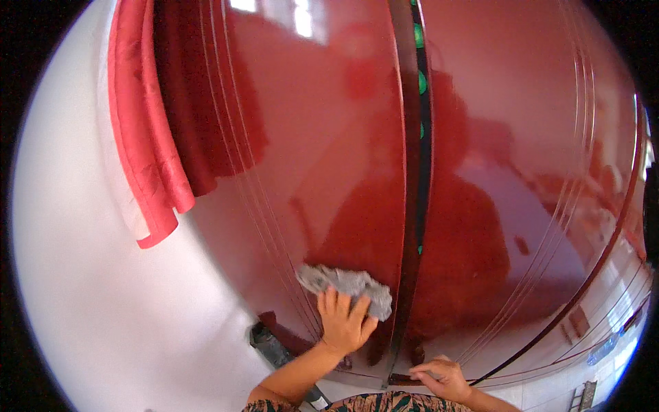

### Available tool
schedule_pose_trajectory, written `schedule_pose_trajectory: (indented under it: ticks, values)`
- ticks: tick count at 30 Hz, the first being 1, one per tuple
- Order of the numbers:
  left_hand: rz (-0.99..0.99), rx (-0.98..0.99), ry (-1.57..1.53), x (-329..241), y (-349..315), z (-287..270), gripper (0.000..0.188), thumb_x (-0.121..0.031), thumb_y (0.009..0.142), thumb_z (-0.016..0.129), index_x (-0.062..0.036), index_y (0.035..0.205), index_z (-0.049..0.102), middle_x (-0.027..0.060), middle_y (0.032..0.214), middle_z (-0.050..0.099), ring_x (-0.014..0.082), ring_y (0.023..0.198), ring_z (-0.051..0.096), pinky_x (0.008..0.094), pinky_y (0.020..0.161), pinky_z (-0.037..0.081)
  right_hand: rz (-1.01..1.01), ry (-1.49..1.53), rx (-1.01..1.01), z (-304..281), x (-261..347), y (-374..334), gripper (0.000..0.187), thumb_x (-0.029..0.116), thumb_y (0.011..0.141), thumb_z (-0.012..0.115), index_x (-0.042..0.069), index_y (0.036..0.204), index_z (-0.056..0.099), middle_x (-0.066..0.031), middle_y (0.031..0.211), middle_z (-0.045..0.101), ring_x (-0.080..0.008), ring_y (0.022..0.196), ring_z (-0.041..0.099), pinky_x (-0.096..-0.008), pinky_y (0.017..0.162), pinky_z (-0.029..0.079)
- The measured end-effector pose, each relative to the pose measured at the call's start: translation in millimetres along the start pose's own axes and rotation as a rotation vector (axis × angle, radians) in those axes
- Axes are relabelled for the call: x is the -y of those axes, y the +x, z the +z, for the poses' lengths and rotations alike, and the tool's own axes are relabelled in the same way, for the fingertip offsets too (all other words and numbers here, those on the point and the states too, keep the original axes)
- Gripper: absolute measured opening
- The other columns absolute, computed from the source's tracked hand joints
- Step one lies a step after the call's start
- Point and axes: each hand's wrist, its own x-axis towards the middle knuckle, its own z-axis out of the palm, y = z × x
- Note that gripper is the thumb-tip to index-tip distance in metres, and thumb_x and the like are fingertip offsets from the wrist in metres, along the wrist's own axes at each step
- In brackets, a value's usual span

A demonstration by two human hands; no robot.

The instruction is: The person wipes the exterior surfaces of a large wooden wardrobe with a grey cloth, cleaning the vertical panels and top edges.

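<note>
The fingers (331, 301) of the left hand (342, 333) are spread apart, laid over one crumpled grey cloth (353, 280). The cloth is against the lower part of the left panel (309, 123), between its ribbed lines and the central gap. The right hand (447, 380) is at the foot of the right panel (494, 103), its fingers bent beside the lower edge; whether they clamp that edge, I cannot tell.

There are two panels, both glossy red-brown and standing upright. Each carries one set of three thin lines (248, 165) running lengthwise. Between them is one narrow, dark gap (412, 185), in which at least four green spots (422, 82) show. Two bright patches of reflected light (302, 20) lie near the top of the left panel, and dark reflections spread across both panels.

Farther out, one red curtain (137, 117) hangs at the upper left, before a white wall (62, 226). One long dark object (274, 347), its kind unclear, slants beside the left forearm (295, 378). At the lower right, one clear bluish bottle (604, 348) lies near the pale floor (535, 393). One patterned garment (371, 403) shows at the bottom.
</note>
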Motion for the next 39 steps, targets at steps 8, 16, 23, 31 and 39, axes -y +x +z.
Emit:
schedule_pose_trajectory:
  ticks: [8,16,23,31,39]
  values:
    - [-0.175,0.122,-0.092,-52,-83,12,0.046,-0.043,0.090,0.054,-0.0045,0.113,0.060,0.0225,0.107,0.046,0.0474,0.108,0.042,0.0640,0.097,0.029,0.965,0.631,-0.474,9,-193,-194,0.016,0.003,0.088,0.060,-0.006,0.101,0.064,-0.0159,0.096,0.069,-0.0260,0.089,0.069,-0.0374,0.080,0.055]
    - [-0.056,-0.250,0.041,6,105,-34,0.056,-0.031,0.101,0.033,-0.0001,0.146,0.031,0.0291,0.155,0.019,0.0502,0.141,0.017,0.0602,0.112,0.010,1.291,0.324,-0.230,35,-294,-306,0.014,0.006,0.089,0.060,-0.003,0.098,0.064,-0.0135,0.094,0.069,-0.0252,0.089,0.069,-0.0369,0.079,0.055]
    - [-0.094,-0.458,-0.006,14,176,-50,0.055,-0.038,0.100,0.038,-0.0052,0.144,0.042,0.0241,0.154,0.027,0.0445,0.141,0.022,0.0585,0.111,0.015,1.113,0.036,0.060,31,-315,-295,0.012,0.008,0.089,0.059,0.000,0.096,0.065,-0.0114,0.092,0.069,-0.0246,0.088,0.068,-0.0365,0.079,0.054]
    - [-0.295,-0.125,-0.019,6,-42,9,0.050,-0.035,0.100,0.040,0.0050,0.130,0.046,0.0340,0.149,0.025,0.0543,0.137,0.022,0.0643,0.109,0.015,1.014,-0.047,0.173,38,-312,-257,0.011,0.011,0.090,0.059,0.004,0.094,0.066,-0.0090,0.090,0.069,-0.0238,0.088,0.068,-0.0360,0.079,0.054]
    - [-0.374,-0.047,-0.110,22,-77,-1,0.053,-0.029,0.098,0.045,0.0095,0.134,0.037,0.0368,0.148,0.022,0.0577,0.134,0.021,0.0634,0.109,0.016,0.995,-0.093,0.181,38,-315,-250,0.010,0.014,0.091,0.059,0.007,0.091,0.066,-0.0067,0.088,0.069,-0.0230,0.087,0.068,-0.0355,0.079,0.054]
